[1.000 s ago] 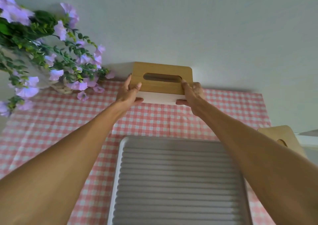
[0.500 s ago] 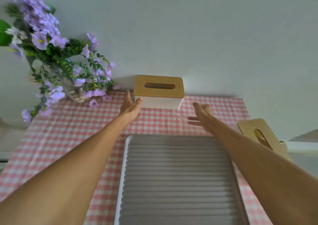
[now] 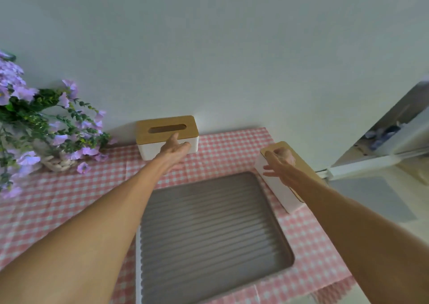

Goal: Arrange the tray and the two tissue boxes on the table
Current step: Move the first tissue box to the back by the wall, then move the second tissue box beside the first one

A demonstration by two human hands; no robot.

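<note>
A white tissue box with a wooden slotted lid (image 3: 167, 127) stands at the back of the table against the wall. My left hand (image 3: 174, 147) hovers open just in front of it, fingers stretched toward its front face. A second tissue box of the same kind (image 3: 278, 192) lies angled at the table's right edge. My right hand (image 3: 278, 164) is closed over its far end, fingers curled on the wooden lid and thumb on the white side. The grey ribbed tray (image 3: 209, 234) with a white rim sits in the middle, between my forearms.
A pink checked cloth (image 3: 69, 199) covers the table. Purple flowers (image 3: 46, 122) in a woven basket (image 3: 58, 163) fill the back left corner. The wall runs right behind the table. White furniture (image 3: 383, 159) stands past the table's right edge.
Both hands let go of the back tissue box, which now stands against the wall. My right hand moved right onto the second box. The view swung right.
</note>
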